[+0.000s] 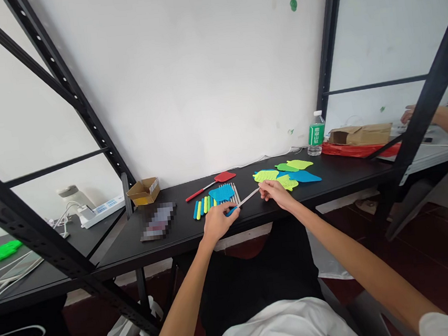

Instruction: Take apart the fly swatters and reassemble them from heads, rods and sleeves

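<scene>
My left hand (219,222) is closed round the blue grip of a thin metal fly swatter rod (249,196). The fingers of my right hand (277,193) pinch its far end. The rod slants up to the right between both hands, just over the table's front part. Behind my left hand, a blue leaf-shaped swatter head (221,192) lies over a row of rods with blue and yellow-green grips (202,207). Beyond my right hand rest several flat swatter heads: yellow-green (266,175), green (285,167) and blue (308,176). A red fly swatter (225,176) lies at the back.
On the black table (128,246) are a blurred-out phone-like object (159,222), an open small carton (144,191) and a water bottle (316,134). Black metal posts (35,228) frame both sides. Another person's hand (409,114) shows at far right, near a cardboard box (367,134).
</scene>
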`<action>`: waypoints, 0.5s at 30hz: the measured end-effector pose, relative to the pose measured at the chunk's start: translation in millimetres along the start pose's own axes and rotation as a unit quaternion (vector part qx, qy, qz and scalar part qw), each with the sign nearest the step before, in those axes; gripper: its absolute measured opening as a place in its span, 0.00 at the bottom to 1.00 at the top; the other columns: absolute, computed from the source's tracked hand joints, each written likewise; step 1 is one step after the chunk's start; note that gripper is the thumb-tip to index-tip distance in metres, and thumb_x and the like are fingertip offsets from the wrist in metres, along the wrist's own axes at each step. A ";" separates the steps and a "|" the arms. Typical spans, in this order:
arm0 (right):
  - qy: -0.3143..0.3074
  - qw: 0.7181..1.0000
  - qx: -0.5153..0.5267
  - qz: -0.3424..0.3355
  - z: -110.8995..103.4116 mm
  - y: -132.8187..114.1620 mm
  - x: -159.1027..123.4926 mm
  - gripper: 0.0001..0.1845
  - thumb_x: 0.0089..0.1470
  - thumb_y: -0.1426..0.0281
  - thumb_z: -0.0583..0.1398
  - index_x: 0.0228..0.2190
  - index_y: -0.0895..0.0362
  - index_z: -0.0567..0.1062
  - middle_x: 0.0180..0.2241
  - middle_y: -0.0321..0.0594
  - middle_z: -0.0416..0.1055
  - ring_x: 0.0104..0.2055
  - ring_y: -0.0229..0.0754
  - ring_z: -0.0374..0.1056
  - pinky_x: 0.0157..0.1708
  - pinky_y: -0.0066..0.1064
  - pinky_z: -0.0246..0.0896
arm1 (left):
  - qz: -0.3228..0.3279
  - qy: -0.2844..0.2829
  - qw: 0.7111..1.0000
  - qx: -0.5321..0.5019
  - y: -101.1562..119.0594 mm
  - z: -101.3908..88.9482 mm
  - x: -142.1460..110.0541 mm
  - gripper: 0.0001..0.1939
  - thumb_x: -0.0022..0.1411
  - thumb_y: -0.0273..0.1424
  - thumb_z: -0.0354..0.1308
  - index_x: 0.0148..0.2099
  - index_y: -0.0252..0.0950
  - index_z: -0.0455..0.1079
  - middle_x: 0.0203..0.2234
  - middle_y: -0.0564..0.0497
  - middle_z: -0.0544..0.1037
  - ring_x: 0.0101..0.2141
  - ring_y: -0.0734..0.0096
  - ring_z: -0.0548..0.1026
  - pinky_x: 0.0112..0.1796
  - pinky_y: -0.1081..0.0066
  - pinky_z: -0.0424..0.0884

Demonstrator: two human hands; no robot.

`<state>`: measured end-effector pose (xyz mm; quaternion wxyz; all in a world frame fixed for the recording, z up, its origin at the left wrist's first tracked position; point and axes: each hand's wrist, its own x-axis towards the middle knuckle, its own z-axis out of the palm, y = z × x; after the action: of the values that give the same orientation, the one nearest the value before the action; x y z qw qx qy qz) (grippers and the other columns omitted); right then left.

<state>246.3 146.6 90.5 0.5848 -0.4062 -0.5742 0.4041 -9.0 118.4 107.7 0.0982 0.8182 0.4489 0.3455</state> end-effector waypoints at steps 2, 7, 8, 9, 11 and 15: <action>-0.008 1.000 -0.017 -0.010 -0.2 2.4 0.6 0.21 0.55 0.54 0.61 0.19 0.56 0.69 0.22 0.36 0.66 0.25 0.37 0.65 0.23 0.28 0.57 | 0.002 -0.001 1.000 -0.001 -0.2 -0.1 0.2 0.17 0.64 0.45 0.55 0.45 0.41 0.79 0.24 0.54 0.76 0.26 0.71 0.71 0.27 0.73 0.59; -0.012 0.999 -0.027 -0.013 -0.9 3.9 0.4 0.22 0.56 0.56 0.59 0.18 0.56 0.68 0.21 0.37 0.65 0.25 0.38 0.65 0.23 0.28 0.57 | 0.005 -0.004 1.000 -0.005 -1.4 0.1 -0.2 0.18 0.63 0.46 0.55 0.44 0.41 0.79 0.24 0.54 0.75 0.25 0.71 0.70 0.26 0.73 0.58; -0.013 0.999 -0.030 -0.013 -0.9 3.7 0.2 0.22 0.56 0.56 0.59 0.18 0.56 0.68 0.21 0.37 0.65 0.25 0.38 0.65 0.24 0.28 0.57 | 0.004 -0.003 1.000 -0.005 -1.4 0.1 -0.4 0.18 0.63 0.46 0.55 0.44 0.41 0.79 0.24 0.54 0.75 0.25 0.71 0.70 0.26 0.73 0.58; -0.013 0.999 -0.033 -0.014 -0.9 3.5 0.1 0.22 0.56 0.56 0.59 0.18 0.56 0.68 0.21 0.37 0.65 0.25 0.38 0.64 0.24 0.28 0.57 | 0.003 -0.003 1.000 -0.004 -1.3 0.2 -0.6 0.18 0.63 0.46 0.55 0.44 0.41 0.79 0.24 0.54 0.75 0.26 0.71 0.70 0.26 0.73 0.58; -0.013 0.999 -0.036 -0.014 -0.8 3.1 0.0 0.23 0.56 0.55 0.59 0.17 0.56 0.68 0.20 0.37 0.65 0.24 0.38 0.64 0.24 0.29 0.57 | 0.002 -0.003 1.000 -0.003 -0.9 0.2 -0.8 0.18 0.63 0.45 0.55 0.44 0.41 0.79 0.24 0.54 0.75 0.26 0.71 0.70 0.26 0.73 0.57; -0.012 0.999 -0.035 -0.012 -0.7 2.7 -0.1 0.23 0.56 0.55 0.59 0.17 0.56 0.68 0.20 0.37 0.65 0.24 0.38 0.64 0.24 0.29 0.57 | -0.001 -0.003 1.000 -0.005 -0.5 0.3 -0.6 0.17 0.63 0.45 0.55 0.44 0.42 0.79 0.24 0.54 0.75 0.26 0.71 0.70 0.26 0.73 0.57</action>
<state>247.0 147.4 87.9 0.5681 -0.4145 -0.5996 0.3821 -9.4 118.2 106.9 0.1036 0.8186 0.4475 0.3449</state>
